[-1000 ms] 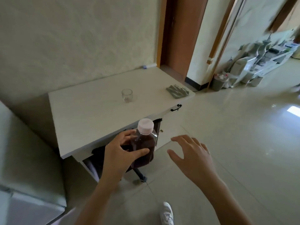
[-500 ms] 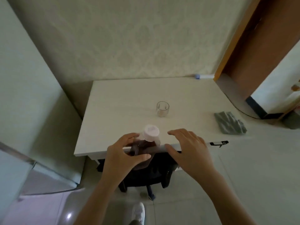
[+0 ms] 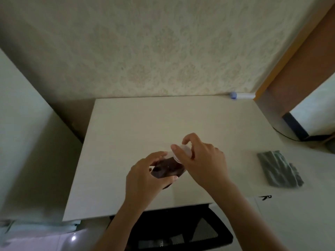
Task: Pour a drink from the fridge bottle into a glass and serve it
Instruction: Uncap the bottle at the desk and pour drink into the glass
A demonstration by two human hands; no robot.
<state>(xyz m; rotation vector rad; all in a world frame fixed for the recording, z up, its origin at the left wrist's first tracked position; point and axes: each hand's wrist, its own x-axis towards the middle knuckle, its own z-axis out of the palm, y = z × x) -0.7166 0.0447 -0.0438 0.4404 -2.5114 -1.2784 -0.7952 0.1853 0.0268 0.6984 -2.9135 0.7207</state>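
Above the pale surface (image 3: pixel 126 142), the left hand (image 3: pixel 143 176) is gripping a light, slippery plastic bottle (image 3: pixel 167 169) of dark drink around its body, while the right hand (image 3: pixel 203 160) is pinching its pale cap (image 3: pixel 183 153) just above.

bottle (image 3: pixel 167 169) over table (image 3: pixel 126 142), cloth (image 3: pixel 279 169) right

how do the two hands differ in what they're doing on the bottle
The left hand wraps the dark body of the bottle from the side; the right hand comes from above, fingers pinching the cap. The left grips wide, the right only with its fingertips. Both are bare and over the table.
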